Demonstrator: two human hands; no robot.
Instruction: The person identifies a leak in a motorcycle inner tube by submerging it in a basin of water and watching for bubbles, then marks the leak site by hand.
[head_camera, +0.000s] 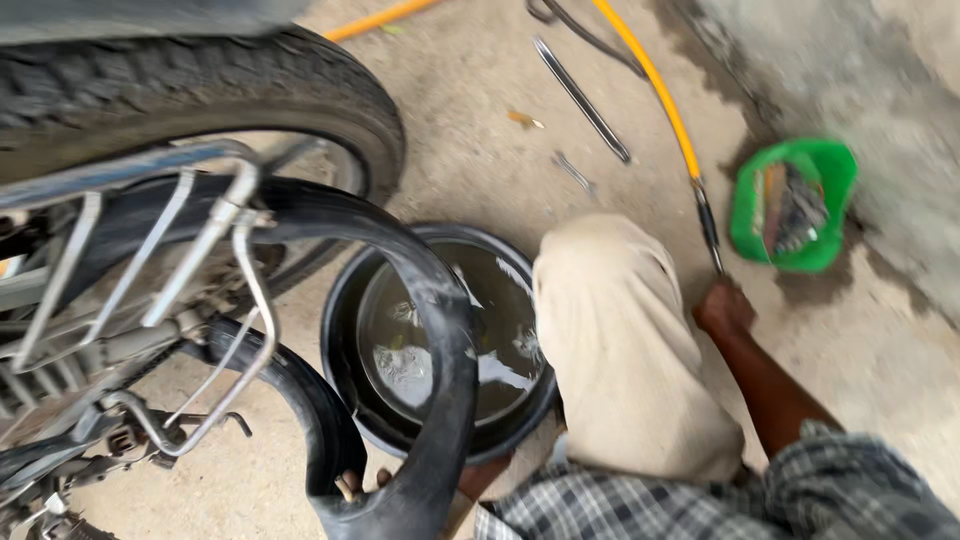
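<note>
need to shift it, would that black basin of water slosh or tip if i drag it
The black basin looks well filled with water, so it is probably heavy and apt to slosh. Being wide and low, it seems unlikely to tip. The inner tube draped over its rim may drag along.

A roadside tyre-repair workshop: concrete floor (480, 150), motorcycle wheel (200, 90), inner tube (440, 330), water basin (345, 300), tyre lever (582, 100), air hose (660, 95).

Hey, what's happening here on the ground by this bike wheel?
A person crouches beside a motorcycle wheel. Their left hand holds a black inner tube looped over a black basin of water. Their right hand grips the end of a yellow hose. Tools lie nearby, beside a green tub.
</note>
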